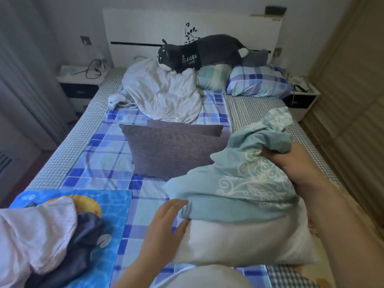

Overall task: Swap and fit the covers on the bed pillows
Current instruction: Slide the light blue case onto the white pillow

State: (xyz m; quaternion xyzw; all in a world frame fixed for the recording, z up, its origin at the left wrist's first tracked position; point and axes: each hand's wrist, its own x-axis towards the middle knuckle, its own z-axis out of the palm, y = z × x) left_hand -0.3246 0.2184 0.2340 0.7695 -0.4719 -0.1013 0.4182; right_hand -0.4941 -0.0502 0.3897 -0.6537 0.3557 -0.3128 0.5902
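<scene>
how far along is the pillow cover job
Partway. In hand: the teal cover is bunched over the far part of the white pillow, whose near part is bare. The right hand grips its gathered fabric; the left hand is at its edge, grip unclear. Left: seating this cover. Whether the grey cushions need covers is unclear.

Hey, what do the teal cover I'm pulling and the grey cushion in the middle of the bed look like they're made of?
The teal cover looks like soft matte woven cloth, likely cotton: it bunches in loose folds and carries a white printed scroll pattern. The grey cushion looks like a coarser textured weave, with a visible grainy surface; fibre unclear.
</scene>
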